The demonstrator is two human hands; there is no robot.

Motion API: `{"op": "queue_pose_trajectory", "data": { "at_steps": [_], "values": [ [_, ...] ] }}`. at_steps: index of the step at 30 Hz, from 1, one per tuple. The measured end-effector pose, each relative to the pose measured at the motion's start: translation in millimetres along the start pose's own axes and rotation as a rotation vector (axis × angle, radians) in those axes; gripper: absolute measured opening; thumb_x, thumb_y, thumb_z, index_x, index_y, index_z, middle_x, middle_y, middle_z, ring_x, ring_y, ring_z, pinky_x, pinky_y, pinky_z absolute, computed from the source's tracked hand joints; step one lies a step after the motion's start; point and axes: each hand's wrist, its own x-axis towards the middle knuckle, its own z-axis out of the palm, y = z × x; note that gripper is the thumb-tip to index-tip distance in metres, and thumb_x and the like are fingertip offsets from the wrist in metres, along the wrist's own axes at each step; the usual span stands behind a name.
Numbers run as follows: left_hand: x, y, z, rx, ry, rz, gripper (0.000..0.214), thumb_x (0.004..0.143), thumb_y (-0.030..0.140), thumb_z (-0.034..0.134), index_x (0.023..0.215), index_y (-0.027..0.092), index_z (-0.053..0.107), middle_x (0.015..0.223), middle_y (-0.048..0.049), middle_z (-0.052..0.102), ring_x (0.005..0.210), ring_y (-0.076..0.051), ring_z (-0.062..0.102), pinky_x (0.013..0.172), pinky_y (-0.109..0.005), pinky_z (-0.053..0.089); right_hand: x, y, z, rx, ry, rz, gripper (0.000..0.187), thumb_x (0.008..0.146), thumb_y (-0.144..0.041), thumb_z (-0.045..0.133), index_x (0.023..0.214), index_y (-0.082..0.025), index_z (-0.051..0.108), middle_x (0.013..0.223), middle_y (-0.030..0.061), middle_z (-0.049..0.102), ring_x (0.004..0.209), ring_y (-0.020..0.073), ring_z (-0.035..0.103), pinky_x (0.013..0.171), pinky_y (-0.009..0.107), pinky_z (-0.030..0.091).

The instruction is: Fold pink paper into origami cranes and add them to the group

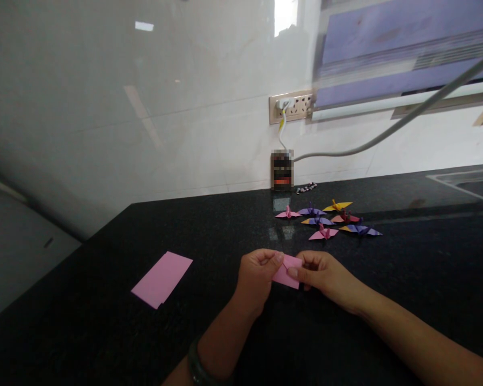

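Note:
A small folded piece of pink paper (290, 277) is held just above the dark counter between both hands. My left hand (258, 273) pinches its left edge, thumb on top. From the right, my right hand (320, 271) grips the same paper, its thumb pressed on the upper face near a slanting fold line. Fingers beneath the paper are partly hidden. To the left lies a stack of flat pink paper sheets (162, 280). Beyond my hands sit several folded paper cranes, among them a pink crane (323, 233), a yellow crane (337, 206) and a purple crane (361, 230).
The black counter (100, 279) meets a pale tiled wall (185, 107). Against the wall stands a small pixelated box (282, 170), with a patterned strand (306, 188) beside it. A white plug sits in the wall socket (292, 107). A grey cable (386, 142) runs to the upper right.

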Motion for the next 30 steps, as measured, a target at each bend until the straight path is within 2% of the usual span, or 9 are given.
{"op": "queue_pose_trajectory", "data": {
  "at_steps": [12, 17, 21, 30],
  "values": [
    [0.4, -1.0, 1.3, -0.016, 0.003, -0.028, 0.023, 0.064, 0.033, 0.062, 0.07, 0.011, 0.062, 0.059, -0.003, 0.059, 0.051, -0.01, 0.049, 0.049, -0.022, 0.037, 1.3, 3.1, -1.6, -0.045, 0.019, 0.0, 0.025, 0.068, -0.038, 0.058, 0.063, -0.015, 0.049, 0.054, -0.0042, 0.045, 0.046, 0.0067, 0.04, 0.043, 0.018, 0.031],
    [-2.7, 0.9, 5.1, -0.119, -0.093, -0.051, 0.022, 0.06, 0.029, 0.066, 0.073, 0.012, 0.06, 0.065, -0.0032, 0.061, 0.055, -0.011, 0.052, 0.053, -0.023, 0.039, 1.0, 3.2, -0.4, -0.041, 0.039, -0.003, 0.02, 0.07, -0.033, 0.056, 0.063, -0.015, 0.05, 0.054, -0.0041, 0.045, 0.046, 0.0063, 0.039, 0.043, 0.018, 0.029],
    [-4.7, 0.0, 5.5, -0.092, -0.142, -0.065, 0.02, 0.057, 0.026, 0.068, 0.069, 0.012, 0.06, 0.063, -0.0026, 0.06, 0.055, -0.011, 0.052, 0.054, -0.023, 0.04, 0.4, 0.6, 1.4, -0.04, 0.033, -0.002, 0.015, 0.07, -0.027, 0.055, 0.063, -0.015, 0.051, 0.053, -0.0043, 0.044, 0.046, 0.0061, 0.038, 0.044, 0.018, 0.028],
    [-3.3, -3.2, 3.2, -0.008, -0.084, -0.054, 0.02, 0.06, 0.031, 0.066, 0.06, 0.012, 0.059, 0.055, 0.0001, 0.055, 0.049, -0.009, 0.046, 0.049, -0.022, 0.034, -1.0, 0.7, 0.1, -0.046, 0.038, 0.016, 0.021, 0.067, -0.031, 0.059, 0.058, -0.015, 0.048, 0.049, -0.006, 0.042, 0.043, 0.005, 0.036, 0.041, 0.018, 0.023]
  ]
}}
